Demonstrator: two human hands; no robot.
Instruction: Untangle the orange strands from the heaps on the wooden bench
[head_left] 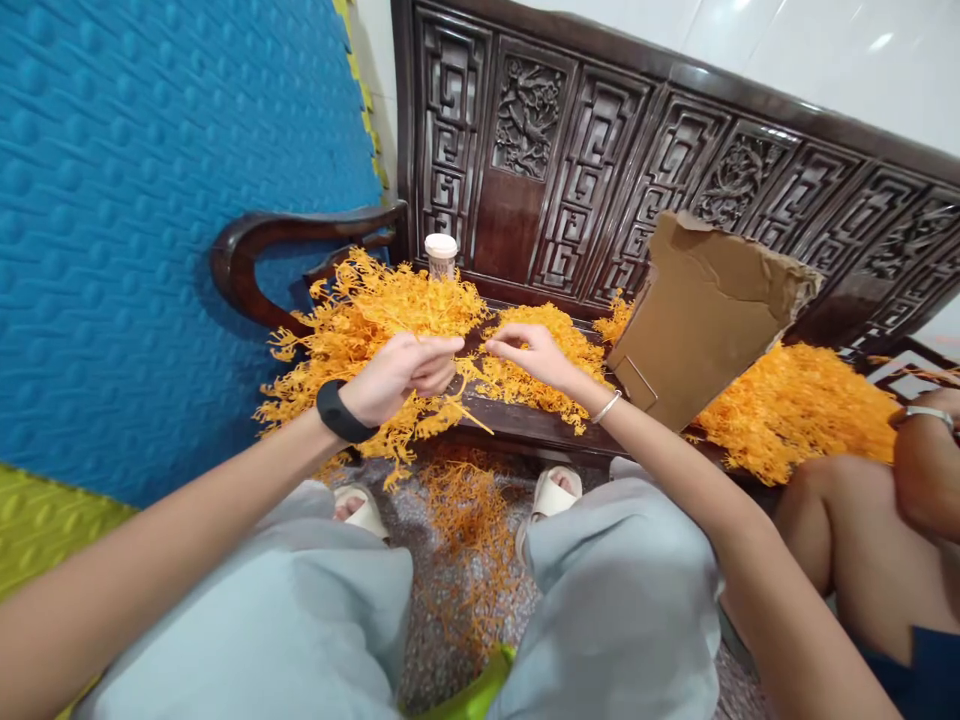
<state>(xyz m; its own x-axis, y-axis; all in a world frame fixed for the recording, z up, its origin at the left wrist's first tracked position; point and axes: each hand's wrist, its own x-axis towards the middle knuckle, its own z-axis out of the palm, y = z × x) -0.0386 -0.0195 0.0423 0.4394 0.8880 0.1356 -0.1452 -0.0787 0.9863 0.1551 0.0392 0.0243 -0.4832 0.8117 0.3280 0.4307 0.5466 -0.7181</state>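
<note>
Left hand (405,375) curling, right hand (536,358) pinching, can't tell if holding anything; three large orange sprig heaps (375,300) lying along one carved bench (510,225), two sitting just beyond the hands.

We seem to be in a home: a carved dark-wood settee (511,228) spans the upper right, a blue interlocking foam mat (150,200) fills the upper left, and cream slippers (553,497) show lower centre.

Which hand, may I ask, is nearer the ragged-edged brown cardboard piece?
Right. The right hand is left of the cardboard piece; the left hand is farther left.
</note>
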